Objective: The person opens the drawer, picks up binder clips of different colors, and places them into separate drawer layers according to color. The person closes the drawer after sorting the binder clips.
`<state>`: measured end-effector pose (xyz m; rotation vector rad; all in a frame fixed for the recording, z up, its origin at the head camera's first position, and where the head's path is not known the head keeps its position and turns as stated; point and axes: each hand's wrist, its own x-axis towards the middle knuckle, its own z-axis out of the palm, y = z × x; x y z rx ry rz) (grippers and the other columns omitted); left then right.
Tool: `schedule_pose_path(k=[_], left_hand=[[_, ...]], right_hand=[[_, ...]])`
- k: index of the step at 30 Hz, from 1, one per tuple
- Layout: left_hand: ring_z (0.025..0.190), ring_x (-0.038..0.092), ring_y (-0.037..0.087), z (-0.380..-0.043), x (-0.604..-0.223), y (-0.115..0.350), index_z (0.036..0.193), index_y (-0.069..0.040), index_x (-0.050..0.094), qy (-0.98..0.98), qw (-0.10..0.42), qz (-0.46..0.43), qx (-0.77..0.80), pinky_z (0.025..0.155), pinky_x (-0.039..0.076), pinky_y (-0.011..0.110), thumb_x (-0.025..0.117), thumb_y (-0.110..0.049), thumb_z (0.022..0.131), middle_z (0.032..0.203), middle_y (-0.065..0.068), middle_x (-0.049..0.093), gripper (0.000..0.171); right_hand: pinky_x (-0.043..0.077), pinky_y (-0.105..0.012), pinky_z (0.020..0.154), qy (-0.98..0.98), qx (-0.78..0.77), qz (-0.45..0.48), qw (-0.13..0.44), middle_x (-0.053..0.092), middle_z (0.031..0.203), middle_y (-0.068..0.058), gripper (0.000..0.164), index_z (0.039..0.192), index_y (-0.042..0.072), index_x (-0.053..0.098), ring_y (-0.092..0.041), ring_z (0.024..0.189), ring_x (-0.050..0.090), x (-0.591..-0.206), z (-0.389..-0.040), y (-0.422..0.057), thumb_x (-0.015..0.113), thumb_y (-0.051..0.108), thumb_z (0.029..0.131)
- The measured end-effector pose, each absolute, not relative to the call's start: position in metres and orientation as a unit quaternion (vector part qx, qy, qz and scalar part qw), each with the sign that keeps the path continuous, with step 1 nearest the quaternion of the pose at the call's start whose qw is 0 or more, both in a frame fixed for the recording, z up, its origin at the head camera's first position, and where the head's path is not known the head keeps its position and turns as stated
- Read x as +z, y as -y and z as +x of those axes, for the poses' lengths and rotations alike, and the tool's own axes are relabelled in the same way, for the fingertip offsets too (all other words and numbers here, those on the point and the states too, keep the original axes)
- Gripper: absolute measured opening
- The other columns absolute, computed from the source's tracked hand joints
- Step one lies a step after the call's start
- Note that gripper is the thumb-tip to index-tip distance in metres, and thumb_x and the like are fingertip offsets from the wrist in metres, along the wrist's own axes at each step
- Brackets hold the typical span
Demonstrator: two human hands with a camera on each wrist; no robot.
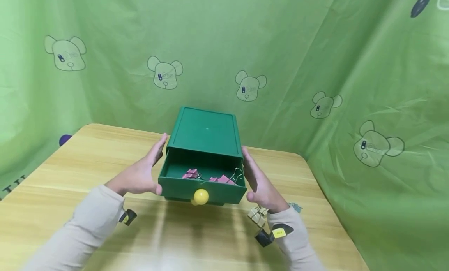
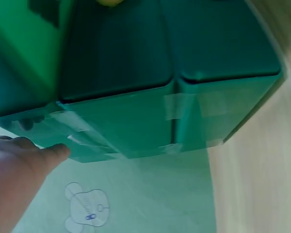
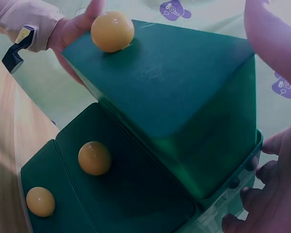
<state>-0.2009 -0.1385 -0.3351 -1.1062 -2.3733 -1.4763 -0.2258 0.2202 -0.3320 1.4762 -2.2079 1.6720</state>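
A green drawer cabinet [image 1: 207,129] stands on the table with its top drawer [image 1: 177,188] pulled out. Pink binder clips [image 1: 224,180] lie inside that drawer, and a yellow ball knob [image 1: 201,196] sits on its front. The right wrist view shows two more drawers below, both closed, each with a yellow knob [image 3: 94,158]. On the left side of the cabinet is my left hand [image 1: 142,174], thumb and fingers spread. My right hand [image 1: 261,185] flanks the other side, its fingers [image 3: 269,170] alongside the cabinet wall. Whether either hand touches it, I cannot tell.
Cream binder clips [image 1: 257,215] and a light-blue clip [image 1: 296,207] lie on the wooden table [image 1: 196,247] by my right wrist. A green curtain [image 1: 210,37] with bear-head prints hangs behind and to the right. A purple round thing [image 1: 64,139] shows past the left edge.
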Motion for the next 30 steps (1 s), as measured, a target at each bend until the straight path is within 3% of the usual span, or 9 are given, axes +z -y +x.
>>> schedule_pose_path(k=[5,8,16,22,30], left_hand=[[0.143,0.007,0.044,-0.202,-0.345,0.137,0.153,-0.007,-0.013,0.776,0.044,-0.364,-0.513,0.114,0.015,0.028,0.065,-0.079,0.062,0.159,0.019,-0.009,0.14],[0.143,0.009,0.044,-0.202,-0.349,0.135,0.153,-0.006,-0.01,0.763,0.032,-0.359,-0.536,0.11,0.017,0.019,0.072,-0.072,0.063,0.159,0.024,-0.001,0.138],[0.141,0.02,0.043,-0.204,-0.348,0.132,0.153,-0.001,0.003,0.788,0.035,-0.289,-0.543,0.111,0.023,0.051,0.084,-0.038,0.075,0.157,0.024,0.013,0.118],[0.139,0.027,0.043,-0.203,-0.346,0.128,0.153,-0.001,0.01,0.809,0.051,-0.242,-0.533,0.109,0.028,0.051,0.08,-0.024,0.081,0.154,0.025,0.024,0.103],[0.135,0.035,0.043,-0.204,-0.345,0.124,0.149,-0.002,0.022,0.814,0.071,-0.206,-0.539,0.107,0.033,0.051,0.077,-0.026,0.085,0.152,0.024,0.03,0.088]], right_hand=[[0.012,-0.032,0.115,0.703,0.544,0.458,-0.016,-0.008,0.162,-0.008,0.117,0.156,0.015,-0.006,-0.027,0.147,-0.001,-0.335,-0.225,-0.217,0.066,0.067,0.079],[0.013,-0.039,0.115,0.72,0.538,0.439,-0.014,-0.006,0.162,-0.007,0.115,0.156,0.015,-0.004,-0.031,0.147,0.001,-0.337,-0.224,-0.218,0.067,0.064,0.08],[0.012,-0.059,0.111,0.755,0.534,0.382,0.003,0.002,0.162,-0.006,0.1,0.156,0.016,0.005,-0.042,0.144,0.008,-0.338,-0.225,-0.217,0.069,0.048,0.086],[0.016,-0.063,0.109,0.769,0.534,0.352,0.03,0.006,0.161,-0.011,0.088,0.155,0.017,0.013,-0.045,0.142,0.016,-0.339,-0.227,-0.215,0.068,0.037,0.09],[0.024,-0.061,0.109,0.773,0.544,0.319,0.063,0.017,0.159,-0.01,0.073,0.151,0.012,0.024,-0.041,0.139,0.027,-0.339,-0.228,-0.208,0.066,0.014,0.091]])
